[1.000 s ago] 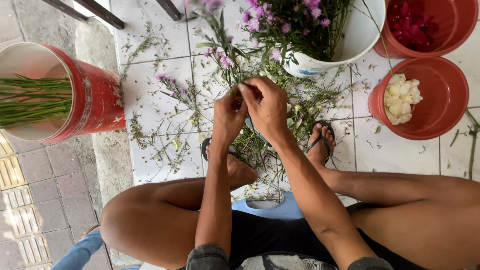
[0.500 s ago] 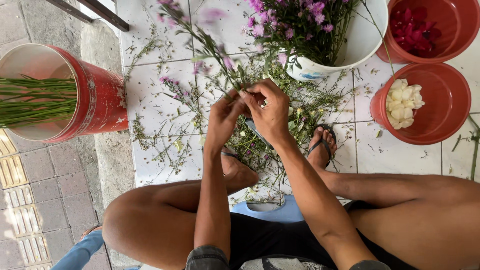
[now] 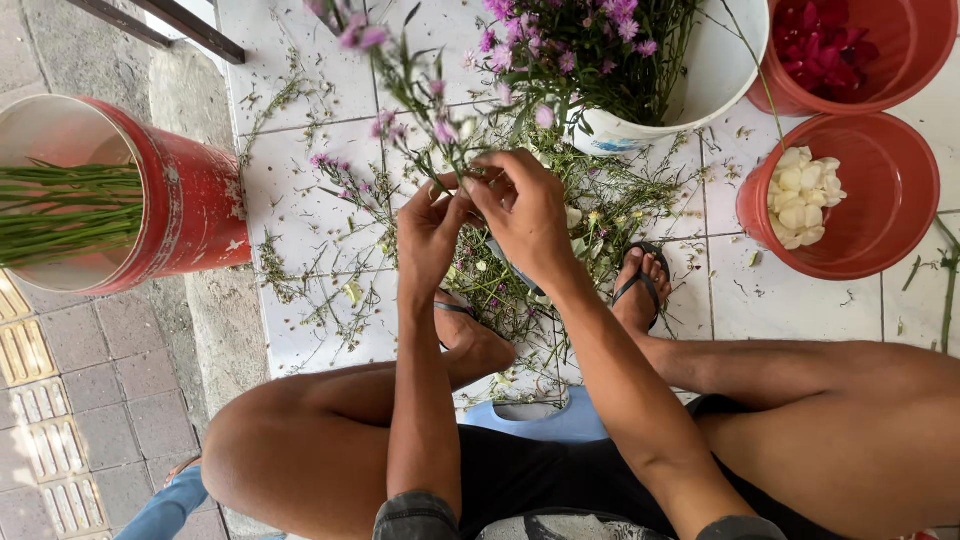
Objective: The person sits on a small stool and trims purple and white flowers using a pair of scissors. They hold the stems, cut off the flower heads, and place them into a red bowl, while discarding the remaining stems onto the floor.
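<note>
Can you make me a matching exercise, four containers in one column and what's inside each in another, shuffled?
Containers:
1. white bucket
2. red bowl at the right
3. red bowl at the top right corner
4. red drum at the left

Contents:
A. bare green stems
B. white petals
C. purple flowers on stems
D. dark red petals

Pairs: 1-C, 2-B, 3-D, 4-A
</note>
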